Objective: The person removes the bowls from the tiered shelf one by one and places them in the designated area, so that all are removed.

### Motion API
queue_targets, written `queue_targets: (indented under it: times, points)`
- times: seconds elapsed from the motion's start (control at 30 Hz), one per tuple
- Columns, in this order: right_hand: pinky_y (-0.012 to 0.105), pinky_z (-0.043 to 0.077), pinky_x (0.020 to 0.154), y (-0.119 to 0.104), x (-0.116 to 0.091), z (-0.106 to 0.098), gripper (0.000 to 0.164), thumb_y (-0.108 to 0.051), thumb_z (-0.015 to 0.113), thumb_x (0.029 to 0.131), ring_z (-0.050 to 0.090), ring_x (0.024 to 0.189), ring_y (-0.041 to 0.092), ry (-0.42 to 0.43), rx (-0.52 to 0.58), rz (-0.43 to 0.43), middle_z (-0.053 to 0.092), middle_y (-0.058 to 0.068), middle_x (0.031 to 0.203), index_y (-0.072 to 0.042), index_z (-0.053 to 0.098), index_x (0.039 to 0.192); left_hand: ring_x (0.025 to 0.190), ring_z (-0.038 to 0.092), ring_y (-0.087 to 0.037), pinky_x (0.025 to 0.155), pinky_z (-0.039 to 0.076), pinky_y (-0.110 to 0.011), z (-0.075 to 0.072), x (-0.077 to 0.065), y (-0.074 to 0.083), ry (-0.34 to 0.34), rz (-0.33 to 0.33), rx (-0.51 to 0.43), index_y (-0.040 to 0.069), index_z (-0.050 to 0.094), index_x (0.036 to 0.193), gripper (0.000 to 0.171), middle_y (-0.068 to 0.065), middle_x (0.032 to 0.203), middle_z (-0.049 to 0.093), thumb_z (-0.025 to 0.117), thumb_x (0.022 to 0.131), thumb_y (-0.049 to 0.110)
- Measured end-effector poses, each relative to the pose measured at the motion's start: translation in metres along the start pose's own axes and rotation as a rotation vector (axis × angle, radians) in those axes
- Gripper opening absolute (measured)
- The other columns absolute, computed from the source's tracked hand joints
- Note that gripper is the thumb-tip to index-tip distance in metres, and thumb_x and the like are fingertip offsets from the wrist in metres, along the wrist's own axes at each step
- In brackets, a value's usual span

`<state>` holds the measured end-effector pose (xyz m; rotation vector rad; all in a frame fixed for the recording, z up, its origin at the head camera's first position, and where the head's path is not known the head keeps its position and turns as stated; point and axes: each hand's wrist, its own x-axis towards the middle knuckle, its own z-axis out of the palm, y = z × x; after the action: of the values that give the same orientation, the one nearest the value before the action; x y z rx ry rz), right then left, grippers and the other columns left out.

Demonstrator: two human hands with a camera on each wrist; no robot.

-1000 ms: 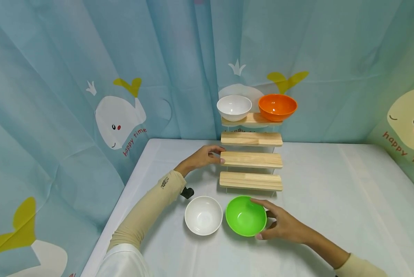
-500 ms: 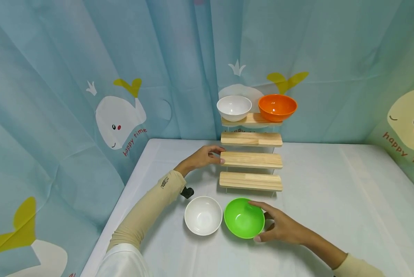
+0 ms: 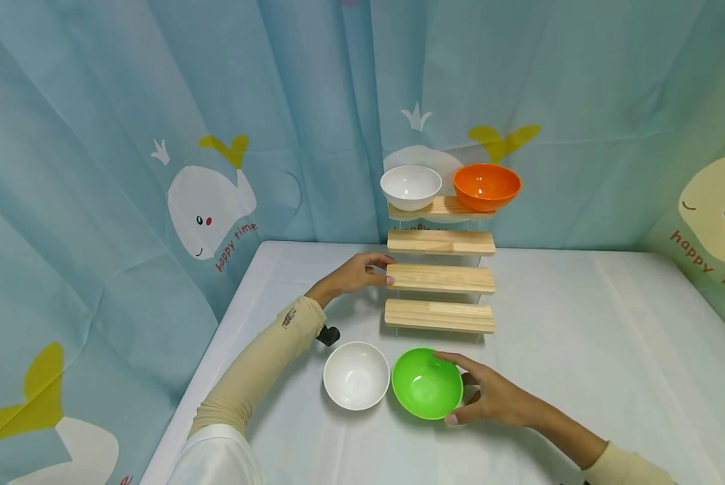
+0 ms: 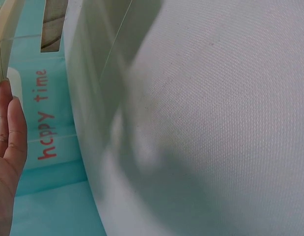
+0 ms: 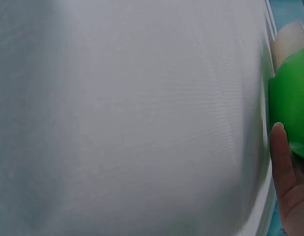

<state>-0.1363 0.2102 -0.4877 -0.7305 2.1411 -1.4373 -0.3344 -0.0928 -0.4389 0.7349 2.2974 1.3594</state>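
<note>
Green bowl (image 3: pixel 424 387), one, was held by the right hand (image 3: pixel 497 397), its fingertips set at the far rim and its thumb at the near side; by appearance it was supported by the table (image 3: pixel 580 350) directly left of that hand, though any slight lift could not be told. Near white bowl (image 3: pixel 357 377), one, untouched, was stationed beyond the green bowl on that hand's left, just beside it; whether the two rims were in contact could not be told. Stepped rack, wooden, of four planks, was placed ahead of the right hand and immediately right of the left hand (image 3: pixel 355 273). By the left hand the near end of its second-lowest plank (image 3: pixel 443 278) was pinched between thumb and fingers, as if the rack were being steadied. Far white bowl (image 3: pixel 410 188) and orange bowl (image 3: pixel 487 188), one each, were carried side by side, mouths up, by the top plank (image 3: pixel 445 209), beyond and to the right of the left hand. State of progress, as judged: the work was about half done, two of the four bowls being shelved; the green bowl was in hand but not yet shelved, and the near white bowl was left to be dealt with.
</note>
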Motion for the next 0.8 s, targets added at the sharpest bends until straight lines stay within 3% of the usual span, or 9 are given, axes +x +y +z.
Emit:
queue_targets:
  times: [0.37, 0.8]
  points:
    - [0.034, 0.059, 0.079, -0.0027, -0.0002, -0.0001, 0.097, -0.017, 0.085, 0.081, 0.063, 0.107, 0.022, -0.010, 0.006, -0.010, 0.037, 0.029, 0.148, -0.016, 0.027, 0.158, 0.126, 0.055, -0.032, 0.097, 0.050, -0.035, 0.0000, 0.0005, 0.0001, -0.001, 0.003, 0.001, 0.006, 0.056, 0.141, 0.051, -0.012, 0.140, 0.056, 0.072, 0.095, 0.020]
    - [0.035, 0.058, 0.079, -0.0035, -0.0013, 0.0016, 0.099, -0.018, 0.086, 0.080, 0.063, 0.105, 0.025, 0.000, 0.010, 0.021, 0.040, 0.026, 0.146, -0.018, 0.026, 0.158, 0.126, 0.054, -0.025, 0.102, 0.048, -0.034, 0.0001, 0.0024, -0.0019, 0.008, 0.007, -0.004, 0.006, 0.058, 0.139, 0.050, -0.009, 0.140, 0.058, 0.073, 0.094, 0.020]
